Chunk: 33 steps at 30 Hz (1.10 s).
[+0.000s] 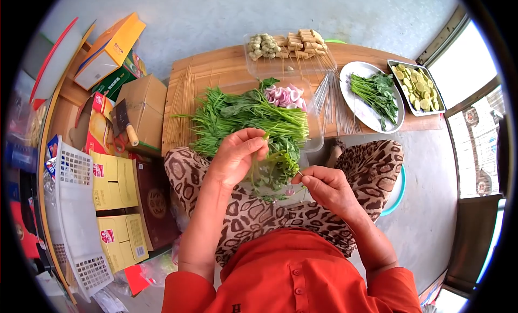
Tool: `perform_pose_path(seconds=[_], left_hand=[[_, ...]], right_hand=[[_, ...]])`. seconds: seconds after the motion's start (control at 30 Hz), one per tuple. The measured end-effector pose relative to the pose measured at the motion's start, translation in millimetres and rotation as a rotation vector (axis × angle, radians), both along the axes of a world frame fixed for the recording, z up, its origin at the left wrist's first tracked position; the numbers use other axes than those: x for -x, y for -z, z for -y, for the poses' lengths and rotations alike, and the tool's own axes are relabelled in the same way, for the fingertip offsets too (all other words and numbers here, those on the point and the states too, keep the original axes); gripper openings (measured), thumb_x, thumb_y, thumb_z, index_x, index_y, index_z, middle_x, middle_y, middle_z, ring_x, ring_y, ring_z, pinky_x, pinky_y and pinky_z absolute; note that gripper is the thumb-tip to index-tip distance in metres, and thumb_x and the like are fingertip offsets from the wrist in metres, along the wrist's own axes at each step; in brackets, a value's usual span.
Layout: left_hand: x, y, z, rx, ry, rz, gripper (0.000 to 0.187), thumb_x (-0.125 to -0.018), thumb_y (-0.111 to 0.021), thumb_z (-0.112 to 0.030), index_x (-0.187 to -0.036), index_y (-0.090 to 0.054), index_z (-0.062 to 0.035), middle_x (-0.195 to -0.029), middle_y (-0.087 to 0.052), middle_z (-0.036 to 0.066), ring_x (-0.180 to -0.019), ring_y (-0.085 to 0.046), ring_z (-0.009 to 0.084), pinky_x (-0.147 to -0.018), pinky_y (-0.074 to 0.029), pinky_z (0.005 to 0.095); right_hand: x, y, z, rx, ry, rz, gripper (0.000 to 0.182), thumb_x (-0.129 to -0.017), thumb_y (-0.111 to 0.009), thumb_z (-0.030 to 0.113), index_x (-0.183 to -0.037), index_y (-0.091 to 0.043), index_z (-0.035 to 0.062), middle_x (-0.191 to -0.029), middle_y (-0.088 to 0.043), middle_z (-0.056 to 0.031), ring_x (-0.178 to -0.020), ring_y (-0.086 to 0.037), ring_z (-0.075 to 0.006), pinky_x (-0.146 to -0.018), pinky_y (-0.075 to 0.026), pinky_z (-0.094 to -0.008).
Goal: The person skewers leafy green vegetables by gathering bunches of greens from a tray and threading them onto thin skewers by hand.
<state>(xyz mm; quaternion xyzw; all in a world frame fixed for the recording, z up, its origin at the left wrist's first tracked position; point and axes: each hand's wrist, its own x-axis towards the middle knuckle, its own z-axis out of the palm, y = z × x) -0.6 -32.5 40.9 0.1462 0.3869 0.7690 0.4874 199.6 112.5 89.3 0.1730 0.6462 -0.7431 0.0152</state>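
The left hand (pixel 236 156) pinches a folded bunch of leafy green stems (pixel 272 162) between thumb and curled fingers, at about 12 o'clock from the person's lap. The right hand (pixel 326 188), at 3 o'clock from the left, is closed on a thin bamboo skewer (pixel 300 176) whose tip points into that bunch.

The greens hang over the leopard-print lap, just below the big loose heap of green stalks (pixel 243 116) that lies in a clear plastic tray (pixel 315 143) on the low wooden board table (pixel 216 62).

The main risk, as I judge it, is the skewer point: it aims toward the left fingers, so a slip through the soft stems could prick them. The stems are limp, so they could also tear or slide off the stick, and loose leaves could drop from the lap to the floor.

At 9 o'clock, yellow cardboard cartons (pixel 114 181) carry red labels, but the print is too small to read. An orange box (pixel 110 48) at 11 o'clock shows writing that I cannot make out either.
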Motion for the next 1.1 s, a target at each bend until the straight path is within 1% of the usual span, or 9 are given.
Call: perform_pose_path(seconds=[0.2,0.47,0.53,0.57,0.67,0.73,0.9,1.03,1.1], left_hand=[[-1.5,-6.4,1.6,-0.012,0.033,0.007,0.016,-0.084,-0.068,-0.009,-0.098,-0.063,-0.0031,-0.086,-0.062,0.005,-0.071,-0.054,0.0155,-0.065,-0.044,0.0278],[-21.7,-43.4,-2.5,0.002,0.137,-0.065,0.016,-0.082,-0.07,-0.011,-0.096,-0.065,-0.0033,-0.089,-0.064,0.005,-0.075,-0.057,0.0118,-0.067,-0.046,0.026],[-24.4,-51.2,-3.5,-0.023,0.047,-0.284,0.022,-0.081,-0.071,-0.012,-0.101,-0.065,-0.0035,-0.101,-0.064,0.006,-0.087,-0.06,0.014,-0.077,-0.048,0.0276],[-25.9,-58.0,-4.6,-0.034,0.042,-0.298,0.022,-0.081,-0.071,-0.012,-0.101,-0.065,-0.0035,-0.101,-0.064,0.006,-0.087,-0.06,0.014,-0.077,-0.048,0.0276],[-31.3,-81.9,-8.8,-0.169,0.076,-0.482,0.03,-0.08,-0.073,-0.012,-0.107,-0.063,-0.0022,-0.113,-0.062,0.008,-0.101,-0.059,0.0162,-0.09,-0.047,0.03],[-35.3,-94.2,-9.5,-0.129,0.259,-0.513,0.037,-0.078,-0.075,-0.013,-0.111,-0.061,-0.0006,-0.12,-0.06,0.009,-0.112,-0.056,0.018,-0.1,-0.042,0.0319],[-45.1,-111.2,-15.2,-0.125,0.296,-0.697,0.021,-0.078,-0.074,-0.008,-0.097,-0.068,-0.0026,-0.093,-0.066,0.002,-0.09,-0.058,0.0092,-0.083,-0.044,0.0253],[-57.0,-124.4,-9.5,-0.054,0.238,-0.657,0.022,-0.078,-0.074,-0.007,-0.098,-0.067,-0.0012,-0.092,-0.067,0.001,-0.087,-0.059,0.0092,-0.081,-0.046,0.0246],[-62.0,-134.1,-6.5,-0.037,0.155,-0.53,0.021,-0.079,-0.073,-0.006,-0.098,-0.067,0.0,-0.089,-0.067,0.001,-0.081,-0.06,0.0085,-0.077,-0.048,0.0237]], right_hand=[[-2.0,-6.4,1.7,-0.023,0.011,-0.017,0.024,-0.098,-0.049,0.017,-0.099,-0.064,-0.0014,-0.053,-0.039,0.0075,-0.045,-0.03,-0.001,-0.043,-0.023,-0.0179],[-4.5,-27.2,-3.2,-0.023,-0.019,-0.102,0.023,-0.098,-0.05,0.017,-0.101,-0.065,-0.0006,-0.055,-0.037,0.0085,-0.047,-0.03,-0.0011,-0.044,-0.022,-0.0191],[-7.1,-32.7,-5.6,-0.019,-0.021,-0.121,0.024,-0.098,-0.049,0.017,-0.1,-0.065,-0.0007,-0.055,-0.037,0.008,-0.047,-0.029,-0.0017,-0.044,-0.022,-0.0193],[-7.9,-35.9,-7.0,-0.005,-0.019,-0.132,0.025,-0.098,-0.05,0.019,-0.098,-0.065,-0.0008,-0.052,-0.036,0.0077,-0.045,-0.028,-0.0023,-0.043,-0.021,-0.0196],[-11.8,-50.7,-12.1,0.015,-0.025,-0.181,0.027,-0.098,-0.05,0.021,-0.095,-0.064,-0.0008,-0.05,-0.035,0.007,-0.043,-0.027,-0.0034,-0.043,-0.019,-0.0206],[-14.9,-62.8,-13.9,0.055,-0.052,-0.189,0.027,-0.098,-0.05,0.022,-0.095,-0.064,-0.0006,-0.049,-0.035,0.0067,-0.043,-0.027,-0.0035,-0.043,-0.019,-0.0209],[-25.6,-81.4,-13.6,0.053,-0.137,-0.205,0.027,-0.098,-0.049,0.022,-0.096,-0.063,-0.0005,-0.049,-0.034,0.0064,-0.043,-0.027,-0.0038,-0.043,-0.02,-0.0206],[-36.4,-96.7,-11.1,-0.001,-0.135,-0.221,0.027,-0.097,-0.051,0.023,-0.097,-0.063,-0.0005,-0.05,-0.035,0.0062,-0.043,-0.028,-0.0038,-0.043,-0.02,-0.0204],[-40.6,-100.7,-12.2,-0.039,-0.112,-0.194,0.026,-0.097,-0.052,0.023,-0.096,-0.063,-0.0006,-0.05,-0.037,0.0059,-0.043,-0.03,-0.0036,-0.042,-0.02,-0.0201]])
